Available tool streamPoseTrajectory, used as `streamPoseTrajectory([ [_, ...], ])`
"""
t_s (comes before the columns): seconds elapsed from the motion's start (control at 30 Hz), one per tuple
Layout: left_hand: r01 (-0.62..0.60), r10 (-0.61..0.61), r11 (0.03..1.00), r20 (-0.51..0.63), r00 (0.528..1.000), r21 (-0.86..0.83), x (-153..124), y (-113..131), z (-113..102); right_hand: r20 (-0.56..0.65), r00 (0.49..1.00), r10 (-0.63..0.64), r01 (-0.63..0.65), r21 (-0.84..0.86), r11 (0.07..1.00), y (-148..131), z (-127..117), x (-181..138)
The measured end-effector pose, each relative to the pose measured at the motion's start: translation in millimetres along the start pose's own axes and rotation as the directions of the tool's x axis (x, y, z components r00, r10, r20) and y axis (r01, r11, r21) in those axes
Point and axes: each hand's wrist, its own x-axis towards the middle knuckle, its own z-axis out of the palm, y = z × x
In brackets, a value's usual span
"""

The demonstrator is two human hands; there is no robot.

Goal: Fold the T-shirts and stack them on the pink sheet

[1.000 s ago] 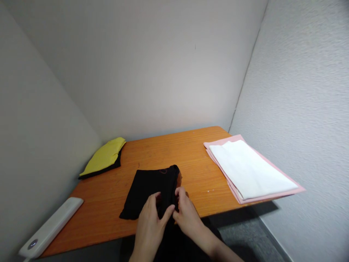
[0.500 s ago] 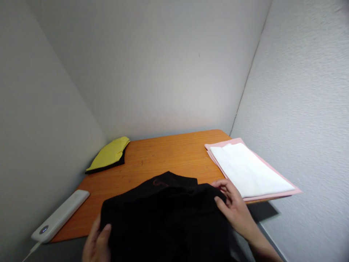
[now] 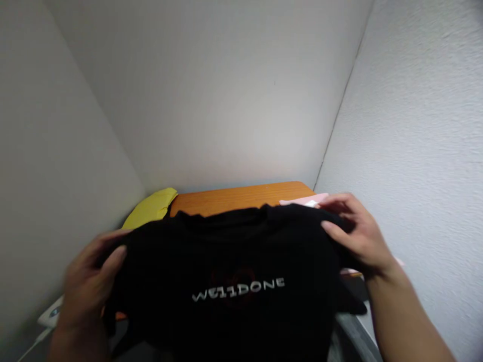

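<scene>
And here my left hand (image 3: pixel 90 271) and right hand (image 3: pixel 354 236) each pinch a shoulder of the black T-shirt (image 3: pixel 234 256), spread out between them, white lettering (image 3: pixel 243 288) facing me, yellow fabric (image 3: pixel 151 208) beyond my left, pink cloth (image 3: pixel 302 200) peeking past my right, the wooden table (image 3: pixel 234 196) farther off between.

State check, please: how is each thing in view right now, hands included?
Black T-shirt: held up, spread wide, white lettering toward the camera.
Left hand: gripping the shirt near one shoulder; blurred.
Right hand: gripping near the other shoulder.
Yellow cloth: lying at the table's far left, partly hidden.
Pink cloth: mostly hidden.
White device: cable attached, partly hidden; can't tell if on.
</scene>
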Motion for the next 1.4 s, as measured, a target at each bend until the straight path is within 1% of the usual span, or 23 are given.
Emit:
streamPoseTrajectory([
  [0.03, -0.048, 0.049, 0.997, 0.029, 0.998, -0.063, 21.1, 1.0, 8.1, -0.004, 0.999, -0.043, 0.043, -0.022, 0.999, 11.5, 12.8, 22.9],
  [0.07, -0.087, 0.093, 0.993, 0.067, 0.993, -0.084, 39.1, 1.7, 17.8, -0.003, 0.998, -0.063, 0.063, -0.06, 0.996, 23.8, 27.5, 41.7],
  [0.1, -0.135, 0.138, 0.99, 0.069, 0.988, -0.046, 52.5, 2.0, 28.8, 0.012, 0.999, -0.05, 0.052, -0.146, 0.988, 36.2, 43.4, 55.4],
  [0.13, -0.194, 0.192, 0.981, 0.08, 0.978, 0.022, 60.1, 2.0, 41.0, 0.008, 0.999, -0.035, 0.036, -0.273, 0.961, 48.0, 59.8, 63.4],
  [0.17, -0.253, 0.244, 0.963, 0.103, 0.964, 0.09, 62.0, 1.8, 53.9, 0.028, 0.999, -0.019, 0.028, -0.394, 0.919, 58.8, 76.2, 65.8],
  [0.2, -0.308, 0.288, 0.94, 0.139, 0.947, 0.148, 58.5, 1.2, 67.3, 0.062, 0.998, 0.002, 0.028, -0.479, 0.878, 68.4, 92.1, 63.5],
  [0.23, -0.354, 0.319, 0.917, 0.195, 0.928, 0.183, 51.0, 0.2, 80.9, 0.12, 0.992, 0.027, 0.04, -0.525, 0.85, 76.8, 107.4, 57.5],
  [0.3, -0.411, 0.329, 0.889, 0.342, 0.88, 0.202, 30.3, -3.1, 107.4, 0.273, 0.956, 0.104, 0.066, -0.549, 0.833, 90.5, 135.3, 39.2],
  [0.37, -0.424, 0.276, 0.875, 0.476, 0.835, 0.235, 12.0, -8.4, 131.2, 0.4, 0.894, 0.202, 0.079, -0.584, 0.808, 100.9, 158.5, 20.3],
  [0.47, -0.382, 0.119, 0.865, 0.607, 0.786, 0.325, 1.6, -19.4, 158.4, 0.5, 0.801, 0.329, 0.092, -0.647, 0.757, 112.9, 182.1, 3.0],
  [0.53, -0.341, 0.011, 0.863, 0.661, 0.75, 0.372, 4.4, -28.6, 171.7, 0.53, 0.749, 0.398, 0.069, -0.661, 0.748, 120.6, 191.5, 1.0],
  [0.6, -0.324, -0.044, 0.857, 0.683, 0.73, 0.401, 11.0, -38.2, 182.8, 0.536, 0.715, 0.449, 0.038, -0.672, 0.74, 129.5, 198.1, 5.2],
  [0.63, -0.322, -0.052, 0.854, 0.683, 0.729, 0.409, 15.0, -42.7, 187.9, 0.535, 0.706, 0.463, 0.031, -0.677, 0.735, 134.4, 201.1, 8.9],
  [0.7, -0.318, -0.053, 0.85, 0.669, 0.742, 0.421, 23.9, -50.0, 197.5, 0.537, 0.703, 0.467, 0.037, -0.683, 0.73, 144.7, 207.4, 18.7],
  [0.83, -0.287, -0.078, 0.845, 0.635, 0.768, 0.451, 43.7, -58.2, 213.9, 0.523, 0.734, 0.434, 0.059, -0.685, 0.726, 163.3, 221.6, 39.7],
  [0.93, -0.291, -0.057, 0.844, 0.616, 0.786, 0.45, 54.2, -62.5, 222.6, 0.504, 0.771, 0.39, 0.077, -0.682, 0.728, 172.4, 229.7, 48.5],
  [1.03, -0.31, -0.022, 0.839, 0.597, 0.802, 0.448, 57.2, -67.6, 227.9, 0.493, 0.795, 0.354, 0.089, -0.672, 0.735, 177.3, 233.5, 49.3],
  [1.17, -0.328, -0.005, 0.82, 0.58, 0.815, 0.469, 56.3, -70.4, 229.2, 0.492, 0.801, 0.342, 0.096, -0.668, 0.738, 180.1, 233.6, 47.6],
  [1.23, -0.339, 0.003, 0.807, 0.572, 0.82, 0.483, 56.2, -66.9, 226.6, 0.492, 0.799, 0.346, 0.099, -0.675, 0.732, 179.3, 232.0, 48.8],
  [1.3, -0.349, 0.019, 0.798, 0.559, 0.829, 0.491, 55.1, -58.2, 221.9, 0.49, 0.801, 0.345, 0.11, -0.686, 0.719, 174.9, 230.2, 50.7],
  [1.37, -0.368, 0.056, 0.79, 0.54, 0.84, 0.491, 50.0, -43.7, 216.3, 0.472, 0.821, 0.321, 0.132, -0.705, 0.697, 164.9, 229.9, 50.5],
  [1.4, -0.392, 0.093, 0.783, 0.532, 0.841, 0.483, 44.9, -34.6, 213.8, 0.465, 0.835, 0.295, 0.149, -0.706, 0.692, 157.6, 231.0, 48.5],
])
